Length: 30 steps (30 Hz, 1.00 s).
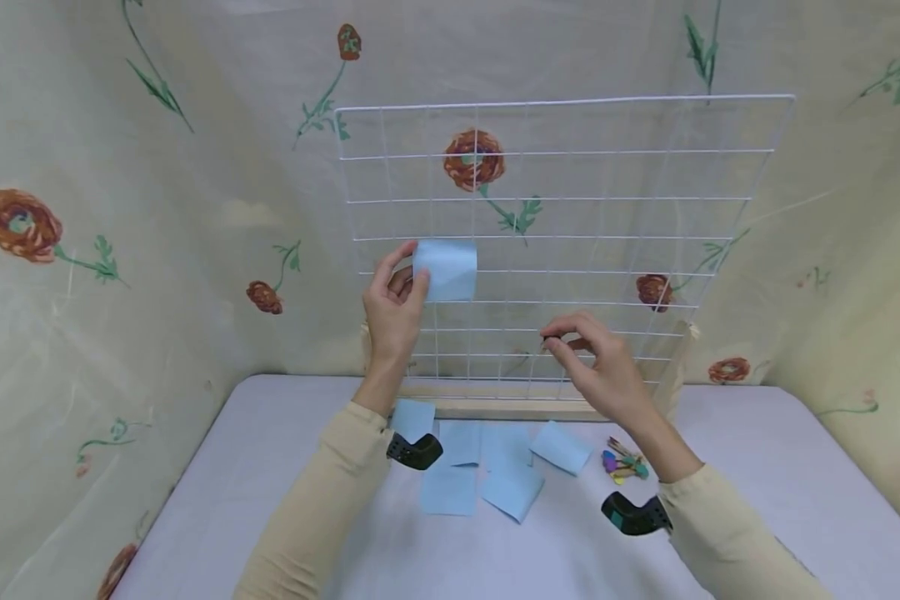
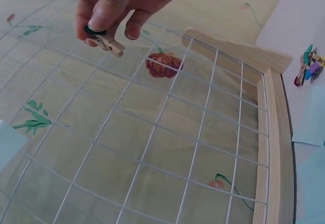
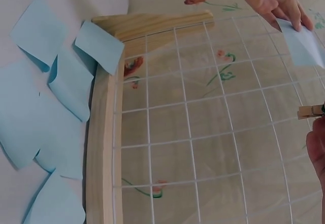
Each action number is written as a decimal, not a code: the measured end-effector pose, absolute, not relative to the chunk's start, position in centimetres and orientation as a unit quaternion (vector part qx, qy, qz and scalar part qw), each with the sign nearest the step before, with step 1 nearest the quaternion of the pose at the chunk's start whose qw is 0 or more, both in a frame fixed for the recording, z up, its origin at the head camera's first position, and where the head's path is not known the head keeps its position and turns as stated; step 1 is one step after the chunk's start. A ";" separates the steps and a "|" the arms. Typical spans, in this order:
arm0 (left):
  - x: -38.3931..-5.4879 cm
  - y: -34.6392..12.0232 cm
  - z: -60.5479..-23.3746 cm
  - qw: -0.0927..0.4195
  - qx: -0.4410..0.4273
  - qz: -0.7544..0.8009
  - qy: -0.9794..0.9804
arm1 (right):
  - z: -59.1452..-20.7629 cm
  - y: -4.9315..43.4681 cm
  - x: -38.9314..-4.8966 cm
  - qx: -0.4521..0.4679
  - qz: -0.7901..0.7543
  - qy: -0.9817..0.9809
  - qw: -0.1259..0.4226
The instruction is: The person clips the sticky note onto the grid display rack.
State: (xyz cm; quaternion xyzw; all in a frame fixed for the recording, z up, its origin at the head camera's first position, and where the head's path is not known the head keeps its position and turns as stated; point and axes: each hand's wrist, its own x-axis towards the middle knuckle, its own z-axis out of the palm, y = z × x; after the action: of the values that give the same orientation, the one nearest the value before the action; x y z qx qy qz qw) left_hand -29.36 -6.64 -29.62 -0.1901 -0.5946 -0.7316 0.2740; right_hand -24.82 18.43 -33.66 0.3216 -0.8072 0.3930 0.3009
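My left hand pinches a light blue paper square by its left edge, thumb in front, against the white wire grid. In the right wrist view the same paper looks bent. Lower and to the right, my right hand pinches a small wooden clothespin between thumb and fingertips. The clothespin has a dark green piece on its pinched end, and its wooden tip points away from the fingers. It is apart from the paper.
The grid stands in a wooden base on a white-covered table. Several blue paper squares lie before it, some overlapping. A small pile of coloured clothespins lies at their right. Behind hangs a flowered curtain.
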 end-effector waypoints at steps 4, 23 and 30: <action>-29.5 -6.7 -29.3 0.281 -0.192 -0.723 -0.601 | -32.0 17.4 -23.9 0.325 0.392 -0.799 0.320; -29.9 -6.3 -28.3 0.273 -0.184 -0.729 -0.600 | -29.6 17.6 -26.5 0.331 0.382 -0.794 0.338; -30.1 -6.2 -27.8 0.281 -0.192 -0.726 -0.597 | -28.6 17.0 -26.9 0.326 0.385 -0.792 0.344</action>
State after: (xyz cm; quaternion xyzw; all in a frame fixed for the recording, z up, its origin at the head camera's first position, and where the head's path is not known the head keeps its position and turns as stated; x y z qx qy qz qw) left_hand -30.11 -6.20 -27.78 -0.1918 -0.5972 -0.7264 0.2811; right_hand -26.90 17.03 -28.62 0.3260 -0.7920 0.3852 0.3438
